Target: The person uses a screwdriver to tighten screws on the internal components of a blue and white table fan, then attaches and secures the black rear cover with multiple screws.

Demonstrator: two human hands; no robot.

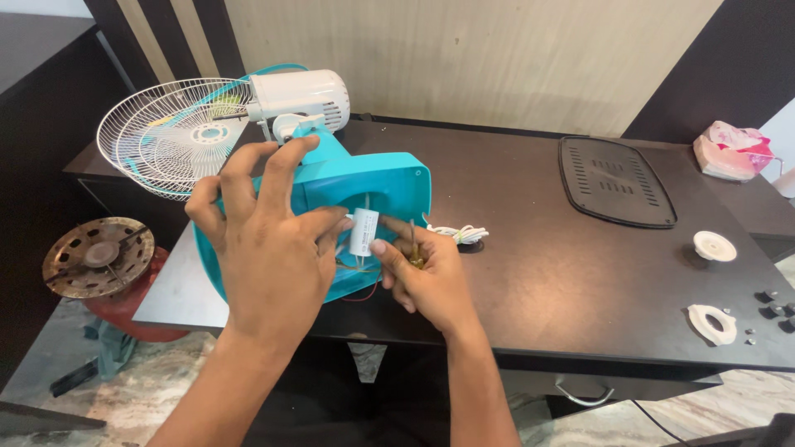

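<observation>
L hand (269,248) spread wide, thumb & forefinger pinching a small white cylinder (363,232), prob. a capacitor. R hand (426,277) curled just beside it, fingertip touching the cylinder's lower end, gripping what looks like a yellowish tool handle (414,252), hard to tell. Both sit in the opened teal fan base (364,186). Fan grille (170,132) beyond L hand; black cover plate (617,182) well R of R hand.
</observation>
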